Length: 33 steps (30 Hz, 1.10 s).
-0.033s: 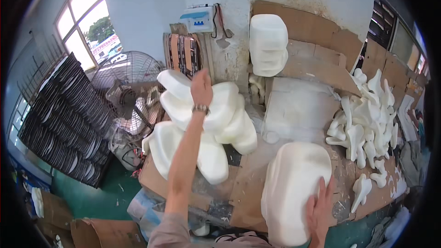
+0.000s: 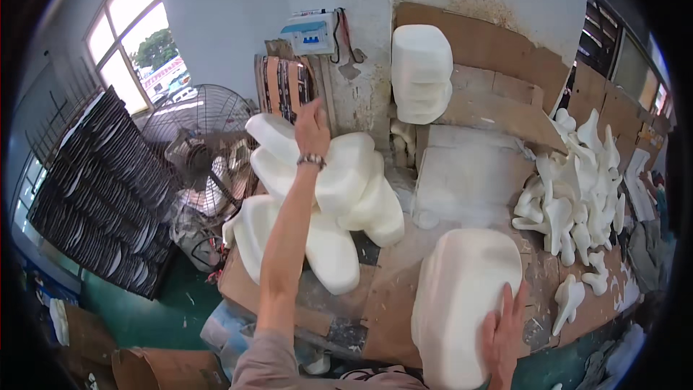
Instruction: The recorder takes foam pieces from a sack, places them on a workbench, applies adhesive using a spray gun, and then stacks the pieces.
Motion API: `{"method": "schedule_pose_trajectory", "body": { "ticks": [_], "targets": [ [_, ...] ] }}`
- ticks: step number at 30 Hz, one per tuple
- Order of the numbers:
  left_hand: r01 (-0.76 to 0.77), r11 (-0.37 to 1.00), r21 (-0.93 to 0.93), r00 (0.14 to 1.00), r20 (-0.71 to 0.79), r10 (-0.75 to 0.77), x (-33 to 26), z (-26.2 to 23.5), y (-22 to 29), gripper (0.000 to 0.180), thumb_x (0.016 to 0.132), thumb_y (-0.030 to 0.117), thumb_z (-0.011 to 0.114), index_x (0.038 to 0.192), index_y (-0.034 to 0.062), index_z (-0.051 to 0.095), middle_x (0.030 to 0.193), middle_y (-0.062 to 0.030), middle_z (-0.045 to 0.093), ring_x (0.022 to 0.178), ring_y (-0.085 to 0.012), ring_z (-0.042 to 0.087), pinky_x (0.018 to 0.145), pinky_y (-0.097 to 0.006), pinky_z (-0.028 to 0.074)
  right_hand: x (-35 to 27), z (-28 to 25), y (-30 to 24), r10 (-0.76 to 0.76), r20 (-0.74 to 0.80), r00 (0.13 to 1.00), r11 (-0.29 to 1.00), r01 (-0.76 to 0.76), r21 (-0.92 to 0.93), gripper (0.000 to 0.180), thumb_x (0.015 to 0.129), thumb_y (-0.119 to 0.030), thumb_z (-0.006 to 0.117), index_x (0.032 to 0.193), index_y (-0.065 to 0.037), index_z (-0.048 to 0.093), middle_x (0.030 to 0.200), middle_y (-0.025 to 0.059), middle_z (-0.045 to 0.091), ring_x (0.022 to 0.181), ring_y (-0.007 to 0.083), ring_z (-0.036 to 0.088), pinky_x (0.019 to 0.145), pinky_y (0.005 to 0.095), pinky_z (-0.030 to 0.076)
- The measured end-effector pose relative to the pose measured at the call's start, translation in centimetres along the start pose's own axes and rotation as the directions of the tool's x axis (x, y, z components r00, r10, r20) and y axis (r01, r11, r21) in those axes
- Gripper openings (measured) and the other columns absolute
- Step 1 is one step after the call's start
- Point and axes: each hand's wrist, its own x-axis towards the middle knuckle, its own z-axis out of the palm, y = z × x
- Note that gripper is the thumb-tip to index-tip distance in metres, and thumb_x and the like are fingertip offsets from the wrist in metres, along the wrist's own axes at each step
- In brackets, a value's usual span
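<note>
The left hand [image 2: 312, 128] was stretched out at the end of a straight arm, a beaded band at its wrist, and lay against the topmost white foam moulding [image 2: 271, 133] of a loose pile of foam mouldings [image 2: 354, 188]. It showed only from the back, so whether its fingers had closed round that piece or merely pressed on it could not be told. The right hand [image 2: 503, 332] was open, fingers spread flat on the near end of a large rounded foam block [image 2: 462, 282] that lay by itself on the cardboard-covered counter [image 2: 390, 303], close to the person's body and apart from the pile. Set against the picture taken just before, nothing had shifted: both hands sat at the same spots, and the pile and the big block lay as they had, so this read as a held pose rather than a fresh move. Further out, a stack of similar foam blocks [image 2: 421, 72] stood against the wall. A heap of small curved foam offcuts [image 2: 577, 188] covered the right side of the counter. To the left stood a floor fan [image 2: 195, 144] and leaning rows of dark flat sheets [image 2: 94, 195] under a window [image 2: 137, 36]. A grey switch box [image 2: 307, 32] hung on the wall above the pile.
</note>
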Motion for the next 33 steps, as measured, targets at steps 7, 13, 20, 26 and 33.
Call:
{"method": "schedule_pose_trajectory", "body": {
  "ticks": [7, 13, 20, 26, 33],
  "targets": [
    [-0.064, 0.974, 0.217, 0.996, 0.082, 0.047, 15.3, 5.2, -7.0, 0.042, 0.081, 0.004, 0.069, 0.122, 0.0084, 0.063, 0.117, -0.0145, 0.061, 0.111, -0.035, 0.059, 0.094, -0.044, 0.049, 1.0, 0.2, -0.5, 0.001, -0.012, 1.0, 0.971, -0.004, -0.239, 0.058, 0.094, -0.016, 0.052, 0.151, -0.012, 0.042, 0.156, 0.0277, 0.033, 0.116, 0.0461, 0.055, 0.093, 0.0514, 0.049],
    [-0.273, 0.884, 0.381, 0.962, 0.102, 0.253, 20.8, 9.5, -11.6, 0.054, 0.081, 0.015, 0.072, 0.134, 0.0144, 0.058, 0.128, -0.0144, 0.057, 0.124, -0.0347, 0.051, 0.103, -0.048, 0.043, 2.3, 0.2, -0.6, 0.09, -0.002, 0.996, 0.982, -0.089, -0.167, 0.057, 0.093, -0.012, 0.052, 0.149, -0.01, 0.044, 0.159, 0.0256, 0.031, 0.076, 0.0299, 0.056, 0.07, 0.0402, 0.049],
    [-0.301, 0.886, 0.352, 0.95, 0.031, 0.31, 23.2, 11.8, -15.1, 0.044, 0.078, 0.022, 0.076, 0.12, 0.0142, 0.068, 0.128, -0.0161, 0.057, 0.119, -0.0385, 0.053, 0.097, -0.048, 0.049, 3.2, 1.2, 1.3, 0.116, 0.052, 0.992, 0.986, -0.108, -0.127, 0.052, 0.096, -0.015, 0.049, 0.146, -0.002, 0.045, 0.148, 0.0268, 0.04, 0.061, 0.0226, 0.046, 0.059, 0.0373, 0.045],
    [-0.428, 0.839, 0.336, 0.887, -0.024, 0.462, 24.3, 11.5, -15.7, 0.038, 0.076, 0.026, 0.079, 0.112, 0.0154, 0.072, 0.119, -0.0091, 0.066, 0.113, -0.0328, 0.059, 0.09, -0.045, 0.052, 2.5, 1.5, 2.9, 0.155, 0.071, 0.985, 0.982, -0.146, -0.124, 0.056, 0.101, -0.028, 0.05, 0.149, -0.002, 0.038, 0.152, 0.024, 0.035, 0.056, 0.0131, 0.035, 0.053, 0.0317, 0.037],
    [-0.42, 0.85, 0.317, 0.887, -0.053, 0.458, 24.8, 11.8, -16.5, 0.033, 0.075, 0.024, 0.079, 0.107, 0.0186, 0.075, 0.113, -0.0057, 0.069, 0.107, -0.0289, 0.063, 0.085, -0.041, 0.054, 2.5, 2.4, 3.3, 0.128, -0.002, 0.992, 0.974, -0.126, -0.189, 0.053, 0.102, -0.025, 0.049, 0.147, 0.001, 0.04, 0.136, 0.021, 0.049, 0.054, 0.012, 0.031, 0.049, 0.0317, 0.032]
  ]
}}
